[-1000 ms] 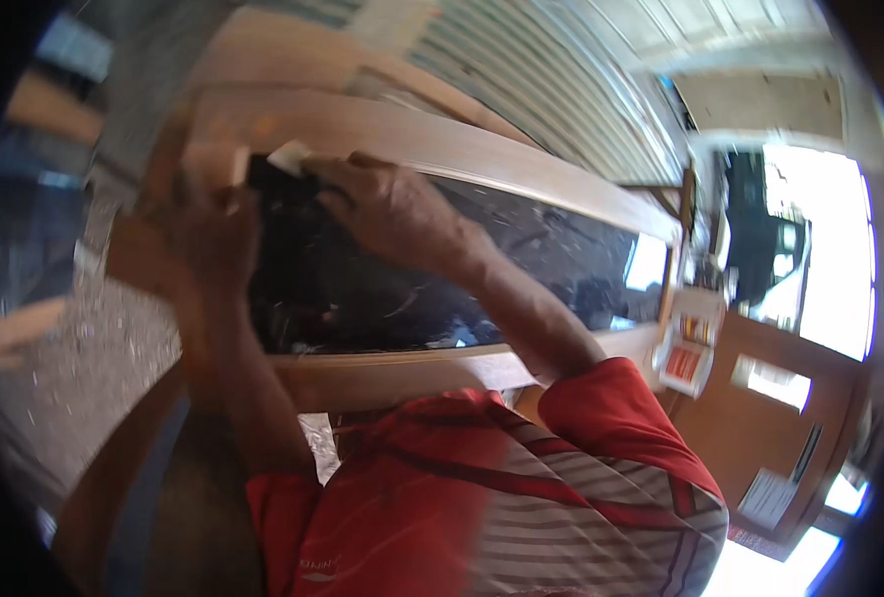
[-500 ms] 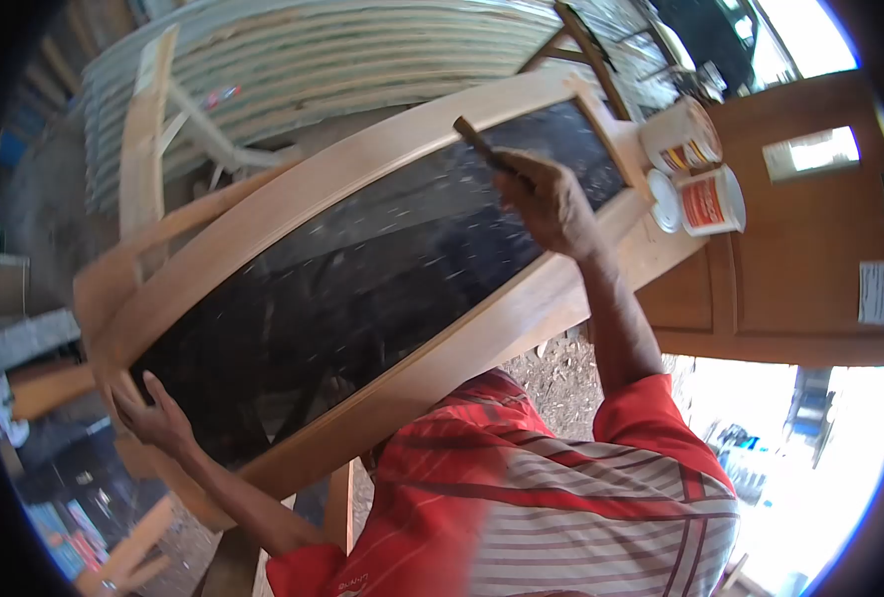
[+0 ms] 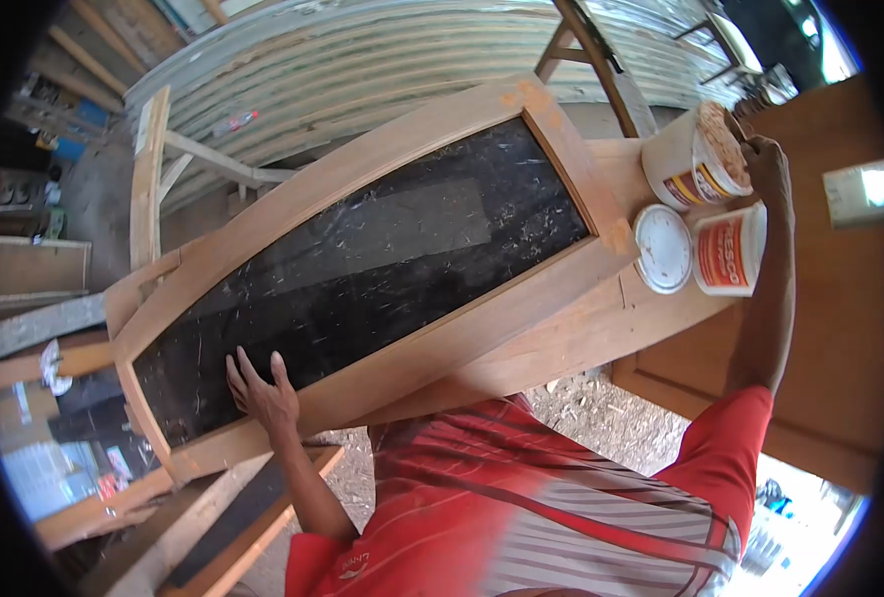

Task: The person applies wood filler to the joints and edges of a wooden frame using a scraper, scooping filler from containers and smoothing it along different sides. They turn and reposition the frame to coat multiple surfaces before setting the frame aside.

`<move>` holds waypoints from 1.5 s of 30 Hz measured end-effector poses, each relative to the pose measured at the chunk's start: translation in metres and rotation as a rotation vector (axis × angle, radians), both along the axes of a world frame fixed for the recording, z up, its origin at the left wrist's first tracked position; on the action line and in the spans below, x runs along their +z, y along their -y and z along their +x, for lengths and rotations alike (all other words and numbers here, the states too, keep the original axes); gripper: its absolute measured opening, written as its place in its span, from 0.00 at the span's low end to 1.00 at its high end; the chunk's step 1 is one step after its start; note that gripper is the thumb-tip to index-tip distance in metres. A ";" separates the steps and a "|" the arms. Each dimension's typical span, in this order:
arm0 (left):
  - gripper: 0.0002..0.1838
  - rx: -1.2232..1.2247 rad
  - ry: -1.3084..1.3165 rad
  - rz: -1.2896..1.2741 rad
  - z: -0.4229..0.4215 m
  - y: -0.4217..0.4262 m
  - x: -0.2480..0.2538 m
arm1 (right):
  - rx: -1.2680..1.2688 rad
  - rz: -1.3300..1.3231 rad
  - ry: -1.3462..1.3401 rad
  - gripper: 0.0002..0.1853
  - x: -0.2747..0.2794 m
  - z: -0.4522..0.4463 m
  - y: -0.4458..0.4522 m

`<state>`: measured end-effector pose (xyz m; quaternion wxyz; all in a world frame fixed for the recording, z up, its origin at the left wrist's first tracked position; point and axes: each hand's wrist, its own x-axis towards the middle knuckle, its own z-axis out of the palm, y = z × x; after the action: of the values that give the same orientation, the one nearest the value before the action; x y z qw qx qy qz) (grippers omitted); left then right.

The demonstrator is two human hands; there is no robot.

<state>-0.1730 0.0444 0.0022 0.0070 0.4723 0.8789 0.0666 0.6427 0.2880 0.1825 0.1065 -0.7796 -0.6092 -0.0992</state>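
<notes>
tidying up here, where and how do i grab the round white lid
Probably pinch the round white lid by its near rim, coming from the near side: it is a shallow disc, crowded by the wooden frame and red-labelled bucket, while that edge looks free.

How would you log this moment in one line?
left hand: open, at lower edge of dark panel | right hand: at rim of filled bucket, grip unclear | white lid: beside red-labelled bucket
</notes>
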 end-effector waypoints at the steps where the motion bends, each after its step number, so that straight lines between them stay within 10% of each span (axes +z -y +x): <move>1: 0.39 0.005 -0.010 0.038 0.002 -0.003 0.000 | -0.006 -0.099 -0.022 0.18 -0.005 0.019 -0.017; 19: 0.31 0.095 0.022 0.256 0.000 -0.004 -0.011 | 0.173 -0.600 -0.067 0.21 -0.178 0.149 -0.143; 41: 0.31 0.066 0.056 0.202 -0.008 -0.002 -0.011 | 0.016 -0.701 -0.594 0.37 -0.223 0.233 -0.100; 45: 0.31 0.040 0.039 0.221 -0.015 0.001 -0.019 | 0.054 -0.791 -0.130 0.38 -0.185 0.215 -0.105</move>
<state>-0.1883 0.0435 -0.0165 -0.0294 0.4512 0.8751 0.1726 0.8575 0.3934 -0.0025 -0.1611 -0.7488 -0.6126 0.1951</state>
